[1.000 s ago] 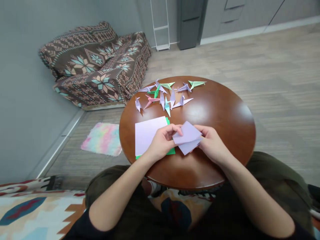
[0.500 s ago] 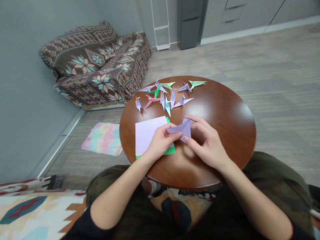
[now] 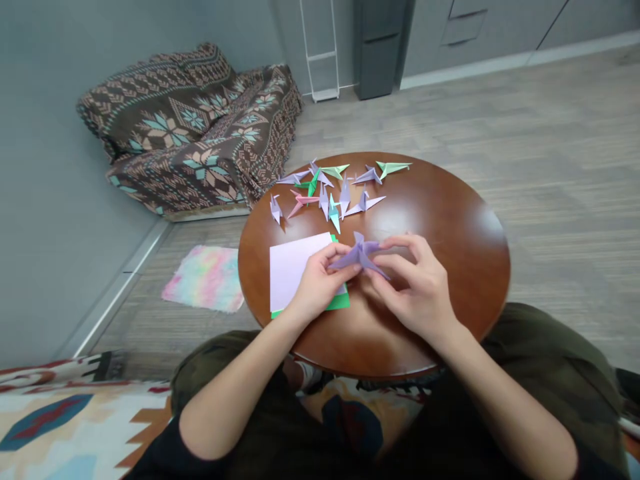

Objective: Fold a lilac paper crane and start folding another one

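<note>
Both my hands pinch one folded lilac paper piece (image 3: 358,255) just above the round brown table (image 3: 450,227). My left hand (image 3: 320,283) grips its left point with thumb and fingers closed. My right hand (image 3: 417,290) holds its right side, fingers curled round it. Under my left hand lies a flat lilac sheet (image 3: 293,267) on top of a green sheet (image 3: 339,301). Several finished paper cranes (image 3: 340,187) in lilac, green, pink and teal lie at the table's far side.
A sofa with a patterned brown throw (image 3: 195,127) stands at the back left. A pastel fluffy mat (image 3: 205,277) lies on the floor left of the table. A white rack (image 3: 320,50) and grey cabinet (image 3: 380,43) stand at the far wall. A patterned rug (image 3: 60,420) lies at the bottom left.
The lilac paper went from a broad flat diamond to a narrow pointed shape, collapsed between my hands. My right hand moved up and left over it; my left hand barely shifted.
</note>
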Demonstrator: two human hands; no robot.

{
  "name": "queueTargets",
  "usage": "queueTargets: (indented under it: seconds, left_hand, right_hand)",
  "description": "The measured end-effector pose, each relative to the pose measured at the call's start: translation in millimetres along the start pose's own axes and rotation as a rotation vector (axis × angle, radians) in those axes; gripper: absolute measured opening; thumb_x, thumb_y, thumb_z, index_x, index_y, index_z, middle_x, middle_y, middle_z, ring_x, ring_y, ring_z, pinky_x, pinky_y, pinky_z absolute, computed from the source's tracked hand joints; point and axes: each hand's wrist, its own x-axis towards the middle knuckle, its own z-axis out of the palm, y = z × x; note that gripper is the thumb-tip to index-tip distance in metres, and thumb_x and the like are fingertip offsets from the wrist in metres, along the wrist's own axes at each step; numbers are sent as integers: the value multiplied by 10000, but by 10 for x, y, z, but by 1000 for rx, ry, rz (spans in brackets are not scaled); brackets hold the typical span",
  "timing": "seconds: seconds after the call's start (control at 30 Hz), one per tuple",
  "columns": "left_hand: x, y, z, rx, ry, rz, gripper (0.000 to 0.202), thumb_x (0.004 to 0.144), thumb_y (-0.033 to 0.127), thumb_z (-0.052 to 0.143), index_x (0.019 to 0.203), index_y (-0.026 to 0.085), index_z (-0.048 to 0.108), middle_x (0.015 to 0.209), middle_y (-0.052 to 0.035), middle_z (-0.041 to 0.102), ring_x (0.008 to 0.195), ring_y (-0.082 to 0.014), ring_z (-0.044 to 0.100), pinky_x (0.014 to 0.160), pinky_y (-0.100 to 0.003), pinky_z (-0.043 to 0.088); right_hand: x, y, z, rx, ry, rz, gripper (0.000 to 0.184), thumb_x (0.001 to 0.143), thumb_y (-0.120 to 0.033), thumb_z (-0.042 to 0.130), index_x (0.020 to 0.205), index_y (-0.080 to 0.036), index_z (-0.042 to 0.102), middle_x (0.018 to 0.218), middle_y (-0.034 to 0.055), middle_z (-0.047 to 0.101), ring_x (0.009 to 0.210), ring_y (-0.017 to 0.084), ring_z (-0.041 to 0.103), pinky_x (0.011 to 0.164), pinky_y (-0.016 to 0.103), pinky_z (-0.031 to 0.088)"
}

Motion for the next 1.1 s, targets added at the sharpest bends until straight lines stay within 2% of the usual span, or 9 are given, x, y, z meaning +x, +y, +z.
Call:
queueTargets:
  seconds: [0.1,0.2,0.37,0.5,0.6,0.77,0.87,1.03,1.1]
  left_hand:
    - [9,-7,0,-5,56,41,338,733,358,905,930,163,711,982,-35,752,918,-186,686,902,-316,515]
    - [13,-1,5,19,119,124,289,734,321,903,905,165,729,1087,-67,763,1066,-227,695,1021,-373,497]
    - [-2,14,21,-40,72,120,220,772,275,875,893,167,727,1168,-96,775,1137,-246,711,1074,-411,492]
    - [-14,-16,26,-133,1,53,226,783,261,871,867,168,683,1303,-107,746,1212,-268,702,1094,-416,485]
    - [-10,-49,22,-178,-19,31,224,790,264,868,866,169,680,1235,-98,777,1180,-259,717,1086,-405,487]
    - [1,-80,15,-186,12,-11,259,756,285,898,910,153,737,1076,-81,808,1036,-229,744,1054,-382,486]
    - [5,-92,15,-173,8,-29,278,760,316,899,942,152,768,990,-67,808,943,-210,739,992,-356,501]
    - [4,-90,31,-184,-1,-47,331,730,337,919,976,146,806,998,-80,819,929,-227,736,963,-352,510]
    - [2,-87,37,-191,-4,-47,352,723,341,925,1001,154,817,1014,-81,825,929,-227,740,957,-350,519]
  right_hand:
    - [14,3,2,122,-3,73,85,889,-130,715,873,-208,685,979,86,620,888,230,660,782,416,577]
    - [17,0,13,165,15,93,112,891,-112,708,854,-211,671,912,58,597,821,205,629,727,383,549]
    - [-2,-2,28,202,4,127,111,884,-107,718,871,-214,692,947,65,617,848,215,659,772,402,572]
    - [-26,20,37,245,-50,136,99,903,-122,706,911,-218,727,1185,127,638,1111,285,688,936,485,597]
    - [-33,26,44,275,-62,148,108,908,-121,709,918,-227,727,1379,142,607,1298,316,629,1053,532,571]
    - [-17,-8,48,349,-18,146,147,914,-76,694,914,-221,721,1360,135,647,1272,280,671,1103,508,573]
    - [-15,-26,47,403,0,155,154,903,-64,705,919,-216,726,1409,136,616,1290,296,669,1113,514,572]
    - [-21,-34,44,424,46,173,170,883,-58,725,912,-225,731,1405,117,618,1222,296,710,1071,516,598]
    - [-22,-34,44,425,56,193,164,875,-69,738,903,-230,735,1434,112,604,1260,311,686,1064,530,600]
